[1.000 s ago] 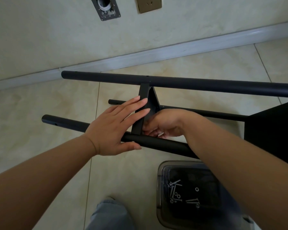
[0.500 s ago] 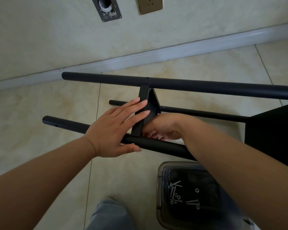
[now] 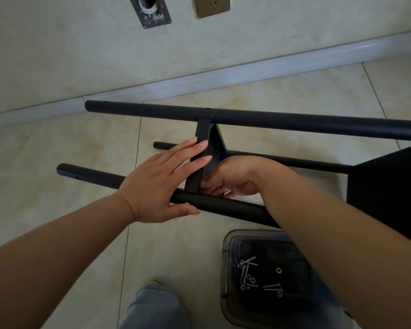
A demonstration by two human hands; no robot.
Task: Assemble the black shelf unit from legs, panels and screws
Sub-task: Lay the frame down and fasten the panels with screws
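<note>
Single head-worn wide view, looking steeply down — close over floor tiles, wall beyond

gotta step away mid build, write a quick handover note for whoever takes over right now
Left hand: fingers straight, pressing the panel edge, thumb under the near leg.
Right hand: curled at the joint where panel meets near leg; what it holds is hidden.
Parts: frame lies on its side on the floor; far leg and lower leg already meet this panel; another panel sits at right. Spare screws are in the tub.
Left: fasten this joint, check the others; the leg ends at left carry no panel yet.
</note>
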